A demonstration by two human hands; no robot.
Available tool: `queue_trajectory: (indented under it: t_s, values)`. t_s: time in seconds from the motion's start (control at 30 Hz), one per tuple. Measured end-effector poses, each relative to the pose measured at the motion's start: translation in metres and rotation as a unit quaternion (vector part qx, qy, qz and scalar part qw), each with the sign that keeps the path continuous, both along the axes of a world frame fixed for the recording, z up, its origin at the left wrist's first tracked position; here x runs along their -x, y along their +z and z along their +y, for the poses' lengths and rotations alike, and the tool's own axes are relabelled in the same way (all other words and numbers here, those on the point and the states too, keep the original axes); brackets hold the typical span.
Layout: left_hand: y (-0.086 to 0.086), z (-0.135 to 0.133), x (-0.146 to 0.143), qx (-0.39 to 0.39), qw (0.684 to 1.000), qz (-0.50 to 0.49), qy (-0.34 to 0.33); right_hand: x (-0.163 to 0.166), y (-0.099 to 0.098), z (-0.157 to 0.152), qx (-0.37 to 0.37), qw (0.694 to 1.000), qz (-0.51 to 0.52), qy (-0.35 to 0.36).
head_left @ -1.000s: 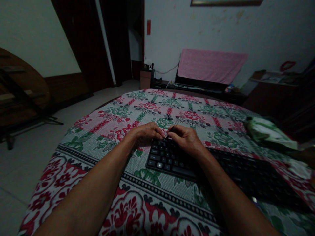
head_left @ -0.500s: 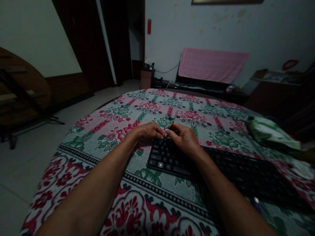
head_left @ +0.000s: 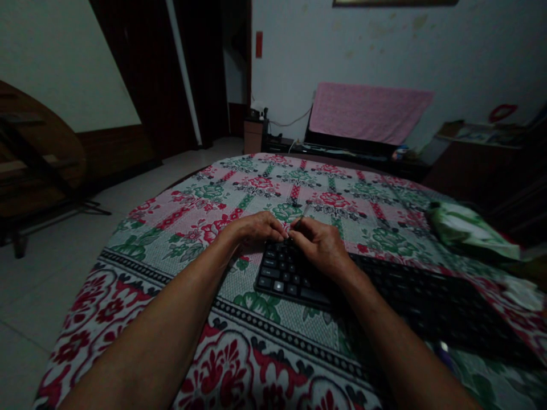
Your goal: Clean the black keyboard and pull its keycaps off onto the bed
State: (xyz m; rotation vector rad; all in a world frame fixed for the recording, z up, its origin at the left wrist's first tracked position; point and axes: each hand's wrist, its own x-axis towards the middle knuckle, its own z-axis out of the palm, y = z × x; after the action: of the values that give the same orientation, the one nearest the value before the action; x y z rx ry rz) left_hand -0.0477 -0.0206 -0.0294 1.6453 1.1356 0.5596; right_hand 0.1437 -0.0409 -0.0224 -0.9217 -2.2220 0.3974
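- Black keyboard [head_left: 444, 307] on the tabletop [head_left: 222, 239], running obliquely from beneath the hands toward the right edge; rows of small rectangular keys, some with pale legends.
- Right hand [head_left: 322, 242]: fingers pinching a thin tool [head_left: 303, 215], whose slender shaft points up and away. Half a second earlier the shaft was a blurred streak; now its outline is firmer. The hand lies slightly left of its position one second ago.
- Left hand [head_left: 260, 226]: almost unchanged, fingers drawn together at the keyboard's upper left corner, close to those of the right; whether they grip something small cannot be told.
- Small purple object [head_left: 443, 354], with a bright end, beside the right forearm; more of it shows than one second earlier.
- Woven tablecloth [head_left: 294, 191]: red and green flowers on pink and pale grey-green, with a dark-edged border. To the right, a soft green-and-white bag [head_left: 472, 230] and a crumpled white item [head_left: 523, 291].
- Dim room: pink towel [head_left: 370, 114] draped before a stained pale wall [head_left: 294, 51]; at left, a round wooden panel [head_left: 38, 139] above a tiled floor [head_left: 128, 199].
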Motion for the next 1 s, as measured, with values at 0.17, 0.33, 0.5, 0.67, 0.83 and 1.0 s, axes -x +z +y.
queue_trajectory:
  t_s: [0.17,0.33,0.5,0.67,0.83,1.0]
  values:
    - [-0.003,0.002,0.001,-0.004,1.000,-0.019,-0.006,0.002,0.003,-0.001,-0.028,0.999,-0.027,0.006]
    - [-0.002,0.000,0.001,-0.003,1.000,-0.022,-0.007,0.003,0.006,-0.004,-0.034,0.999,-0.037,0.016]
    - [0.001,-0.002,0.000,0.006,1.000,-0.010,0.010,0.000,0.007,0.001,0.015,0.999,-0.032,0.022]
    - [-0.002,-0.001,0.000,0.010,1.000,-0.020,0.013,-0.001,0.003,0.014,0.064,0.998,-0.015,0.024]
    - [-0.001,-0.001,0.000,-0.003,1.000,-0.011,0.017,-0.003,0.005,0.009,0.055,0.997,-0.012,0.053]
    - [-0.003,0.000,0.000,-0.003,1.000,-0.021,0.000,0.000,0.006,0.001,-0.008,0.998,-0.035,0.050]
